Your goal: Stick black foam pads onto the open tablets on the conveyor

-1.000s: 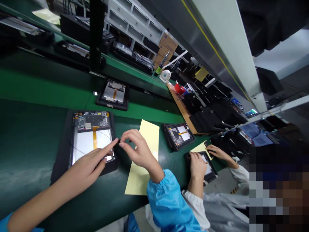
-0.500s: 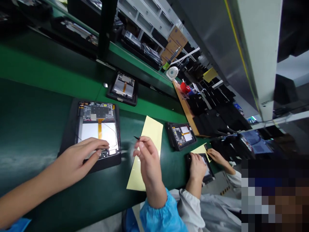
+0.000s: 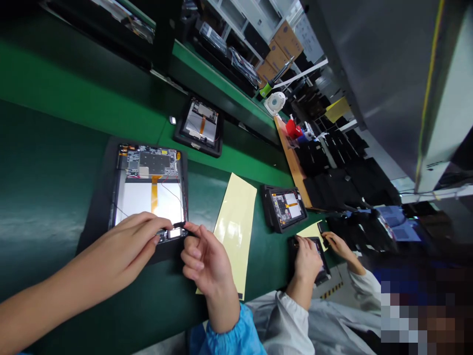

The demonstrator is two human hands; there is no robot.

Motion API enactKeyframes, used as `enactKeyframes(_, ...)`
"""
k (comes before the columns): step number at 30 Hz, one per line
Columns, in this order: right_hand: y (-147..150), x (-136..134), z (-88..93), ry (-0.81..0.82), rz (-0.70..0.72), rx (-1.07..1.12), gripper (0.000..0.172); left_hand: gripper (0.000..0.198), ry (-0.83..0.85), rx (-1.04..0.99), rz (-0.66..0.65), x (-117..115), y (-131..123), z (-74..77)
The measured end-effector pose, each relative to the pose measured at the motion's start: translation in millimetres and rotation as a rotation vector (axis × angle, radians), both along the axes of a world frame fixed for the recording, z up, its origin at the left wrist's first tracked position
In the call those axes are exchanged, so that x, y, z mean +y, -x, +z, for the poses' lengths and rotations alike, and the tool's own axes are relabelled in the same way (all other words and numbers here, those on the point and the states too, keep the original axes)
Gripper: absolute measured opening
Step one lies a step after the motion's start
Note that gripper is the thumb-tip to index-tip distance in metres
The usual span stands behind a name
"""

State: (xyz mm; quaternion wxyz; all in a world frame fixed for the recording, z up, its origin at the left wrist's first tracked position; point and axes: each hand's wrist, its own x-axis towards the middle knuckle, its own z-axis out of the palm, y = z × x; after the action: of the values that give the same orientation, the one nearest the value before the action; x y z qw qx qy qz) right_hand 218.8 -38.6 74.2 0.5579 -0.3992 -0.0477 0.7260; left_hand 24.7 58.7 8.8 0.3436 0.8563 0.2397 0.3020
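Carefully pinching a black strip (image 3: 179, 225) with the right hand (image 3: 205, 261), left hand (image 3: 127, 241) fingers lying together on the opened tablet (image 3: 148, 195), risking torn wiring (image 3: 170, 192) if slipping.

Landmark: open tablet (image 3: 148, 197) in black holder (image 3: 96, 197). Room for a hand on green bench mat (image 3: 48, 162) left of the tablet, and between it and second tablet (image 3: 201, 127) above. Lower edge blocked by left hand (image 3: 125, 241) and right hand (image 3: 209, 261). Farther right: flat yellow film sheet (image 3: 236, 222), third tablet (image 3: 284, 208), co-worker's hand (image 3: 306, 261).
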Motion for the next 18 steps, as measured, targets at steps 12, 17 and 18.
enactKeyframes(12, 6.5, -4.8, -1.9, -0.004, -0.028, -0.035, 0.051, 0.04, -0.017, -0.002, 0.107, -0.7, -11.5, 8.7)
enactKeyframes(17, 11.6, -8.7, -0.5, 0.003, -0.085, -0.145, 0.054, 0.043, -0.152, -0.062, 0.072, 3.1, -14.5, 11.0)
enactKeyframes(18, 12.5, -9.8, -0.5, 0.004, -0.086, -0.167, 0.055, 0.044, -0.169, -0.052, 0.051, 4.3, -16.0, 12.5)
